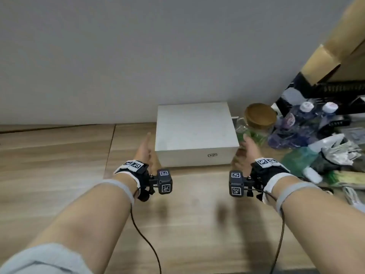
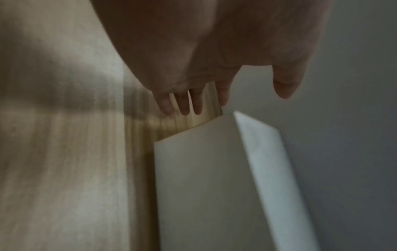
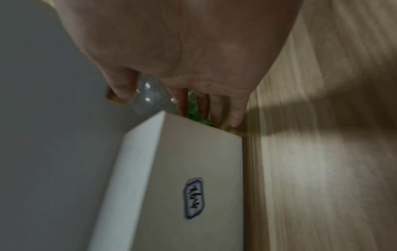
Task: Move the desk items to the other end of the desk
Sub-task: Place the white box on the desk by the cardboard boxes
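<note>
A white rectangular box [image 1: 195,133] with a small label on its front stands on the wooden desk [image 1: 59,165] against the wall. My left hand [image 1: 145,149] is beside the box's left side, fingers straight, a small gap from it. My right hand [image 1: 245,151] is at the box's right front corner, fingers straight; whether it touches the box is unclear. In the left wrist view the box [image 2: 204,178] lies below my straight fingers [image 2: 184,105]. The right wrist view shows the box [image 3: 193,169] with its label and my fingers [image 3: 214,110] beyond its edge.
Just right of the box stands a glass jar [image 1: 256,123] with a wooden lid and green contents. Further right are plastic bottles [image 1: 302,123], bags [image 1: 335,149] and clutter, with a cardboard box [image 1: 335,46] above. The desk stretches to the left.
</note>
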